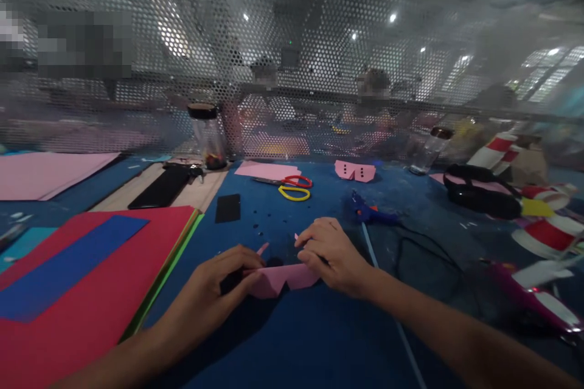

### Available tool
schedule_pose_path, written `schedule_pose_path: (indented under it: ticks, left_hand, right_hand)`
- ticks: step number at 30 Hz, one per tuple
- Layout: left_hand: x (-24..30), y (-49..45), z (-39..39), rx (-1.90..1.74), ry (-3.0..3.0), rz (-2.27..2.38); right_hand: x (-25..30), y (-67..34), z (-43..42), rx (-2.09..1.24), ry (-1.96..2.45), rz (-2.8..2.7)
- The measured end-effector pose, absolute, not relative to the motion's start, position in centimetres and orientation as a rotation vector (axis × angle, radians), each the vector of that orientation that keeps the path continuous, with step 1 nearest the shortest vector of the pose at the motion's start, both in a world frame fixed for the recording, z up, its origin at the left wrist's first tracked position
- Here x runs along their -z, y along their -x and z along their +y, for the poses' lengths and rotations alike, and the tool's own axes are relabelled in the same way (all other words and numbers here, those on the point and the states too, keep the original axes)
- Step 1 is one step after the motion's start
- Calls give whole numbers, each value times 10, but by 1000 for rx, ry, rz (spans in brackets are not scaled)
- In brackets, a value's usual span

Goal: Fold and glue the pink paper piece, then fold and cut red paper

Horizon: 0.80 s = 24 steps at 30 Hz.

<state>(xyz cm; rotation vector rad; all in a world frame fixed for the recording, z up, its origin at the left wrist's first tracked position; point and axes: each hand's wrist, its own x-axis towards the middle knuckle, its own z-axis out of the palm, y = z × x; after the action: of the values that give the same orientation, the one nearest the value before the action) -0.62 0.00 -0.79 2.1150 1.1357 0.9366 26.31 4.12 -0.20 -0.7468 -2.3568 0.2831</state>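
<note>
A pink paper strip (pixel 274 282) with a notch in its lower edge spans both hands, just above the blue table. My left hand (pixel 228 282) pinches its left end between thumb and fingers. At the other end, my right hand (pixel 331 252) is closed on the strip, with fingers curled and a small pink tip showing beside them. Beyond the hands lie scissors (pixel 294 187) with red and yellow handles, a small black paper piece (pixel 227 208) and several tiny black bits. Farther back stands a folded pink paper piece (pixel 354 171) with black dots.
A blue glue gun (pixel 371 213) with a dark cord lies to the right. Red sheets (pixel 100 267) with a blue strip are stacked at left, near a black phone (pixel 159 187) and a glass jar (pixel 208 140). A perforated metal screen (pixel 292 42) rises behind the table.
</note>
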Motion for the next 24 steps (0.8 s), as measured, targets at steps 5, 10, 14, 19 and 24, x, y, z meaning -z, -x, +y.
schedule_pose_path:
  ticks: [5, 10, 14, 19, 24]
  left_hand:
    - [7, 5, -1, -928, -2094, 1143]
    - [10, 5, -1, -855, -2049, 1091]
    - [11, 6, 3, -841, -2012, 1126]
    - [8, 9, 5, -767, -2020, 1224]
    - [6, 11, 6, -752, -2052, 1228]
  right_hand:
    - [6, -265, 45, -321, 771, -2346]
    - [3, -266, 47, -358, 807, -2331]
    - [-1, -269, 47, -372, 797, -2328]
    - [-7, -271, 49, -373, 856, -2289]
    - [-15, -270, 51, -256, 931, -2320]
